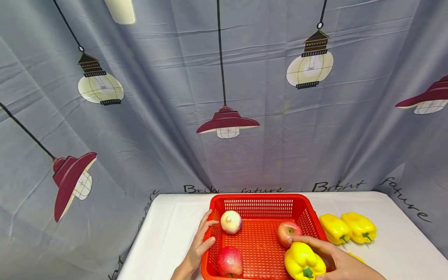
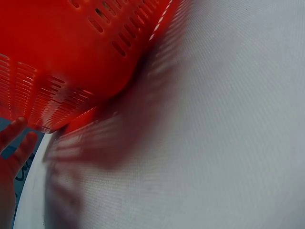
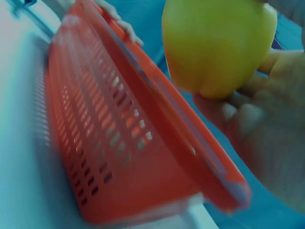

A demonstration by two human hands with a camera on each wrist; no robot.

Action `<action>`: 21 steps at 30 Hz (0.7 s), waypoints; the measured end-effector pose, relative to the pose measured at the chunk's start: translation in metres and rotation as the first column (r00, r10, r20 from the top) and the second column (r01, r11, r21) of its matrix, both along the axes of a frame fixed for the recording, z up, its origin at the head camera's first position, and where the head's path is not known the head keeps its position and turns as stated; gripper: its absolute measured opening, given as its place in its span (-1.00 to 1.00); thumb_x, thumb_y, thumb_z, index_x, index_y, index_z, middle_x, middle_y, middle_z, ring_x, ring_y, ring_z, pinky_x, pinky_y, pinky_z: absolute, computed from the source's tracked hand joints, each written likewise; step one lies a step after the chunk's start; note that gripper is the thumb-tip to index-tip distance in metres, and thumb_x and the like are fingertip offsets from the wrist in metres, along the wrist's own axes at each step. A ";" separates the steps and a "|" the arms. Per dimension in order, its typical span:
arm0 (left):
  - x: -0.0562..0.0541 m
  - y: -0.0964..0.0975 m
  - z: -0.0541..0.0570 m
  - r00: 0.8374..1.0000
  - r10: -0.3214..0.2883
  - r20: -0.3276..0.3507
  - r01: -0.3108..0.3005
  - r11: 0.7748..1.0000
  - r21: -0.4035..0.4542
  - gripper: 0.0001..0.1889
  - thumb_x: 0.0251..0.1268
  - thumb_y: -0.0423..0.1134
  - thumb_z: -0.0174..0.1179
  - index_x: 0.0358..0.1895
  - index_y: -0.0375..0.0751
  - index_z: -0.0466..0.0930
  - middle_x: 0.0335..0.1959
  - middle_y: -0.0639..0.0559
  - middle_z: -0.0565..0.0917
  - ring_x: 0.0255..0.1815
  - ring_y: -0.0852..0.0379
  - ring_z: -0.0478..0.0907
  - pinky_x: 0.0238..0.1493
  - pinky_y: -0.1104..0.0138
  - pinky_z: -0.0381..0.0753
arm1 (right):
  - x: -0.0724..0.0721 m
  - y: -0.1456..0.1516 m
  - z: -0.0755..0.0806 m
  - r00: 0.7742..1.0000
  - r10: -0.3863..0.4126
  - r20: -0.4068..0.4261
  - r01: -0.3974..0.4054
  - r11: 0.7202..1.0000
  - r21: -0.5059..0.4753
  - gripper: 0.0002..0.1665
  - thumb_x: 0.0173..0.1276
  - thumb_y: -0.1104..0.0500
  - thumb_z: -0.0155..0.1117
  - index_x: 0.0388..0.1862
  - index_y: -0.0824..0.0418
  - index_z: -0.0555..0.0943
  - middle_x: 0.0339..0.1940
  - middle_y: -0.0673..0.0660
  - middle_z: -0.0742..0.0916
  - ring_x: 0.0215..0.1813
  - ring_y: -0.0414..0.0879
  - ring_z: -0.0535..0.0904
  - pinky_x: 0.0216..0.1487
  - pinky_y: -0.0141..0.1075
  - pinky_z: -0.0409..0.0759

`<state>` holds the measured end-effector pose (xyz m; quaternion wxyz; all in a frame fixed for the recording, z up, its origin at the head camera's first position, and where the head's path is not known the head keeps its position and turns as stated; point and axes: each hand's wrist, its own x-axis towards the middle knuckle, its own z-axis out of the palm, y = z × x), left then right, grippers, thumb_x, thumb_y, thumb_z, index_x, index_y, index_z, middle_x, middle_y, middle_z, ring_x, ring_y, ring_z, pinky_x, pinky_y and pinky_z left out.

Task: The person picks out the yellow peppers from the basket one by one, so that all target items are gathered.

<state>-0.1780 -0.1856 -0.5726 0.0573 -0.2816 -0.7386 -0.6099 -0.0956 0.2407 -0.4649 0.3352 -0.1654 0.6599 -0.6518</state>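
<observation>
A yellow bell pepper (image 1: 303, 259) is gripped in my right hand (image 1: 334, 259) over the right side of a red plastic basket (image 1: 262, 197). The right wrist view shows the yellow bell pepper (image 3: 217, 45) held above the basket rim, fingers against its side. Inside the basket are an apple (image 1: 229, 261) at front left, another apple (image 1: 288, 232) at the right near the pepper, and an onion (image 1: 231, 222) at back left. My left hand (image 1: 198, 249) touches the basket's left rim with fingers extended. Its fingers (image 2: 19, 148) show near the basket wall in the left wrist view.
Two yellow bell peppers (image 1: 335, 228) lie together on the white table (image 1: 395, 249) right of the basket. Part of another yellow object (image 1: 356, 257) shows behind my right hand. A grey curtain (image 1: 266, 155) printed with lamps hangs behind the table.
</observation>
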 end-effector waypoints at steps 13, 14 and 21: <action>-0.001 -0.001 0.002 1.000 0.004 -0.026 -0.004 1.000 -0.008 -0.57 0.37 -0.28 -0.05 0.24 -0.40 0.43 0.63 -0.18 -0.04 0.61 0.05 -0.11 0.44 0.33 0.06 | 0.005 0.041 -0.047 0.923 0.101 -0.372 -0.268 0.862 -0.431 -0.17 0.42 0.43 -0.04 0.59 0.44 -0.10 0.60 0.21 0.21 0.50 0.06 0.27 0.40 -0.11 0.37; -0.001 -0.001 0.002 1.000 0.002 -0.023 -0.002 1.000 -0.005 -0.57 0.37 -0.28 -0.05 0.24 -0.41 0.43 0.63 -0.18 -0.04 0.61 0.06 -0.11 0.43 0.33 0.07 | 0.006 0.044 -0.048 0.924 0.092 -0.372 -0.258 0.867 -0.426 -0.18 0.41 0.45 -0.05 0.59 0.43 -0.08 0.59 0.19 0.23 0.49 0.05 0.28 0.39 -0.13 0.38; 0.001 0.001 0.001 1.000 -0.028 -0.003 0.028 0.999 0.031 -0.57 0.38 -0.31 -0.07 0.24 -0.45 0.41 0.63 -0.19 -0.07 0.60 0.12 -0.11 0.39 0.30 0.22 | 0.014 0.067 -0.046 0.963 0.154 -0.220 -0.243 0.847 -0.473 -0.21 0.44 0.55 -0.30 0.63 0.24 -0.02 0.59 0.09 0.27 0.50 0.01 0.28 0.44 -0.10 0.31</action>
